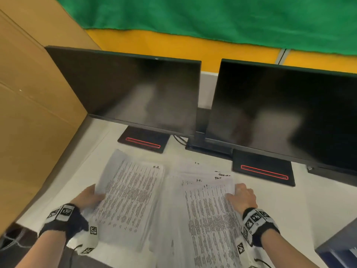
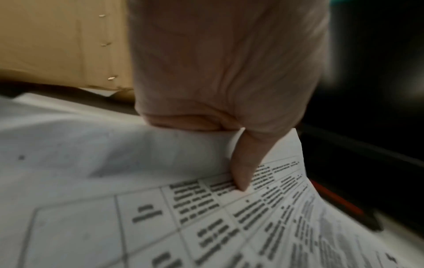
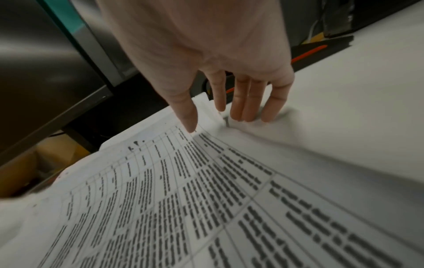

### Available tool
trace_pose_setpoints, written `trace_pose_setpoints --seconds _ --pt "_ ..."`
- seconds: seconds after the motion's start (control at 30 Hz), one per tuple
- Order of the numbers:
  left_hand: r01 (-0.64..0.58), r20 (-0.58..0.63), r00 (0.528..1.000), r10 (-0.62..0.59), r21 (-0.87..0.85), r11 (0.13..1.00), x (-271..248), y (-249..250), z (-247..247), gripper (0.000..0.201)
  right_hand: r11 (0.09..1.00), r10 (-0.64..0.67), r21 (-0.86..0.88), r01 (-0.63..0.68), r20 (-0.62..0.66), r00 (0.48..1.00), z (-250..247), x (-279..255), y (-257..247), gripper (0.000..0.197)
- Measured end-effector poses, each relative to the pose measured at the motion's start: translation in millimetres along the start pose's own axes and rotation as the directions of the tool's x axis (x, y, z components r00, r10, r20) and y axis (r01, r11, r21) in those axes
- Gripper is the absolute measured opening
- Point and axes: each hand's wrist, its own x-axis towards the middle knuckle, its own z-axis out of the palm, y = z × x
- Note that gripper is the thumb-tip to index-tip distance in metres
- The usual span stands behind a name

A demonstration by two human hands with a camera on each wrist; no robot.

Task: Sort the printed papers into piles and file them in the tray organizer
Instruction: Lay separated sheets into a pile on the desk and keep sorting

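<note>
Two stacks of printed papers lie side by side on the white desk [image 1: 316, 206], in front of the monitors. My left hand [image 1: 90, 195] grips the left edge of the left stack [image 1: 131, 192] and lifts that edge, so the sheets curl. In the left wrist view my thumb [image 2: 241, 172] presses on the top printed sheet [image 2: 206, 226], with the fingers curled underneath. My right hand [image 1: 241, 196] sits at the right edge of the right stack [image 1: 208, 215]. In the right wrist view the right hand [image 3: 218, 123] has its thumb on the top sheet [image 3: 183, 199]. Its straight fingers [image 3: 247, 108] touch the desk beside the stack.
Two dark monitors [image 1: 135, 93] [image 1: 280, 113] stand close behind the papers, their black bases [image 1: 143, 142] [image 1: 263, 172] marked with red stripes. A cardboard wall [image 1: 29, 113] closes off the left side. A dark grey-blue object [image 1: 338, 246] shows partly at the bottom right.
</note>
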Motion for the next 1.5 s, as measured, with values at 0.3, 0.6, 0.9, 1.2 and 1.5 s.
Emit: trace_pose_setpoints --seconds 0.3,0.6,0.9,1.2,1.5 --pt "0.398 -0.426 0.874 -0.234 0.350 0.848 19.5 14.3 25.8 0.071 0.994 0.061 0.094 -0.062 0.018 0.998 7.8 -5.3 2.6 0.046" --pt "-0.587 0.210 0.757 0.619 0.635 0.502 -1.1 133.8 193.2 0.040 0.976 0.040 0.217 -0.018 -0.099 0.994 6.0 -16.2 12.3 0.024" --pt "-0.572 0.419 0.820 0.390 0.626 0.531 22.6 148.4 201.5 0.034 0.974 0.036 0.228 -0.017 -0.081 0.996 -14.2 -29.6 49.0 0.023" --pt "-0.597 0.309 0.793 0.524 0.563 0.571 16.3 151.3 182.6 0.012 0.923 -0.114 0.371 0.107 -0.004 0.993 -7.8 -33.8 47.4 0.020" --pt "-0.730 0.443 0.680 0.584 0.485 0.482 3.8 144.4 184.0 0.005 0.862 -0.294 0.417 0.289 -0.054 0.954 1.8 -22.8 42.5 0.009"
